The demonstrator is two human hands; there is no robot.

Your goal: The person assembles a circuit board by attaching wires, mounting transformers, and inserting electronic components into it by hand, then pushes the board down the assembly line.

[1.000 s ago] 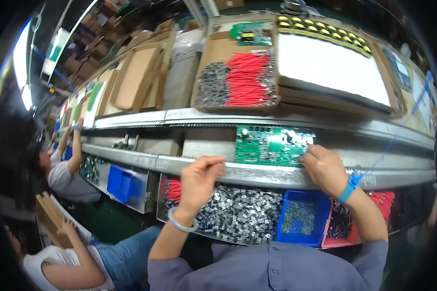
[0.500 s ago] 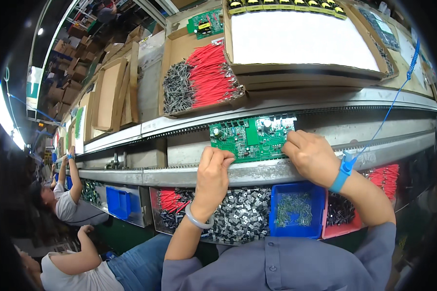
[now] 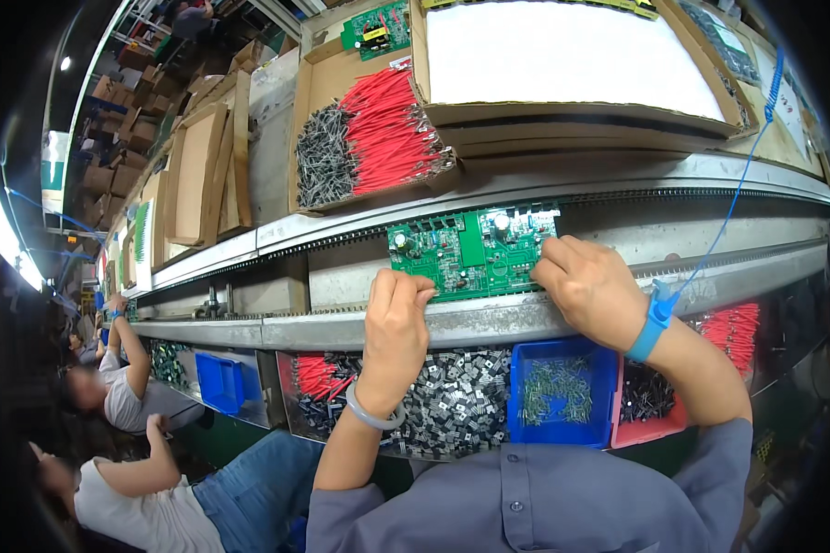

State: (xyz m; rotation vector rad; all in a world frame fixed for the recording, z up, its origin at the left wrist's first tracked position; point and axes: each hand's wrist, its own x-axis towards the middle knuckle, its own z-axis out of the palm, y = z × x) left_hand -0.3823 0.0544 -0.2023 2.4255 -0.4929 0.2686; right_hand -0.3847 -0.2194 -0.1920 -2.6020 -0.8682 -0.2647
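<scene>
A green circuit board (image 3: 471,249) studded with small parts lies across the rails of the conveyor. At its lower left corner my left hand (image 3: 396,318) has thumb and fingers pinched together on the edge. My right hand (image 3: 588,286) has its fingers bent and closed on the right end of the board; the exact fingertip contact is partly hidden by the knuckles. A grey bangle rings my left wrist, and a blue strap with a coiled cord (image 3: 738,194) is around my right wrist.
Below the near rail stand a tray of black-and-silver components (image 3: 461,401), a blue bin (image 3: 609,369) of small leaded parts and a pink bin (image 3: 650,433). Beyond the far rail, a cardboard box holds red-sleeved wires (image 3: 392,124). Co-workers (image 3: 129,493) sit at the left.
The whole view has shifted slightly, so the board and boxes sit a little farther left and higher. Both my hands stay at the board. A co-worker's arm at the left has moved.
</scene>
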